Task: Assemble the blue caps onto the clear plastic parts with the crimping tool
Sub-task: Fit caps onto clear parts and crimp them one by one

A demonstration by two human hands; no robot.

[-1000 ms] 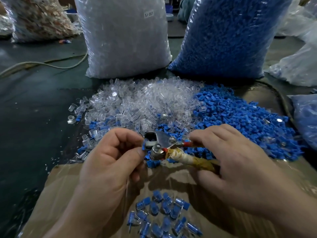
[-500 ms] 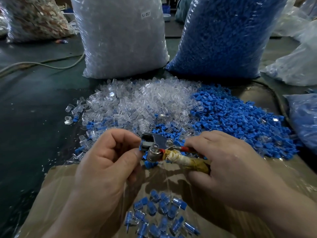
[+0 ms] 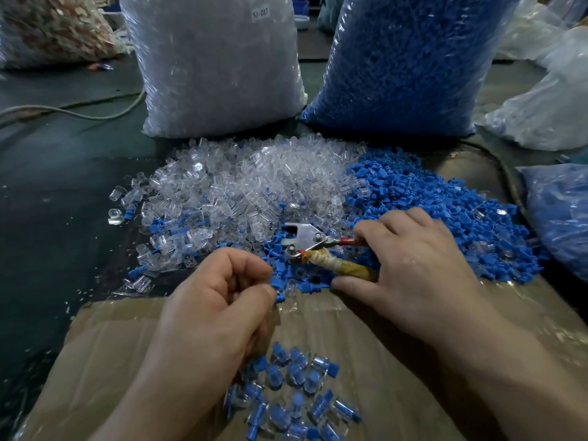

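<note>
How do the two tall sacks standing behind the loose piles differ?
The sack of clear parts looks whitish and carries a label reading SJ-017; the sack of blue caps looks solid blue with no label visible. The sack of clear parts stands behind the clear pile, the sack of blue caps behind the blue pile. Both are full, upright, transparent plastic.

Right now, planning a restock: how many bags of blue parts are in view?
2. One tall blue bag stands behind the loose blue caps; a second blue bag lies at the right edge, cut off by the frame. Others may be hidden.
</note>
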